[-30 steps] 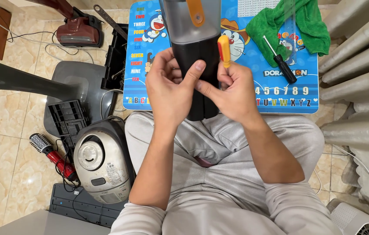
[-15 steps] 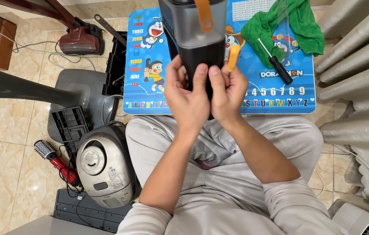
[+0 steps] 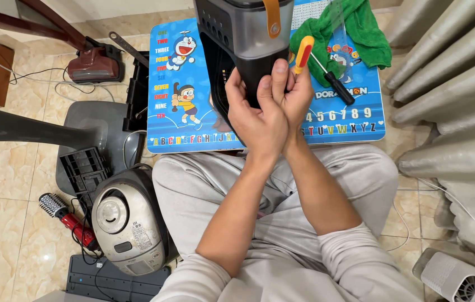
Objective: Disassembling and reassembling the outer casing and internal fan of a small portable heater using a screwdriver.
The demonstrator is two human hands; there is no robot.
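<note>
Both hands, left hand (image 3: 257,120) and right hand (image 3: 294,96), clamp the black-and-grey appliance (image 3: 246,47), propped upright on the blue counter (image 3: 184,84). It could tip sideways onto the screwdrivers (image 3: 327,70) if the grip loosens.

Bare left hand (image 3: 260,120) and right hand (image 3: 293,98), light grey sleeves pushed up behind the fingers, matching grey trousers (image 3: 204,184)

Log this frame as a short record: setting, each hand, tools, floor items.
setting: person seated at a blue cartoon play table
left hand: gripping the black and grey appliance, fingers on its lower black body
right hand: pressed against the same appliance, beside the left hand
tools: yellow-handled screwdriver, black-handled screwdriver, green cloth
floor: rice cooker, red hairbrush
</note>
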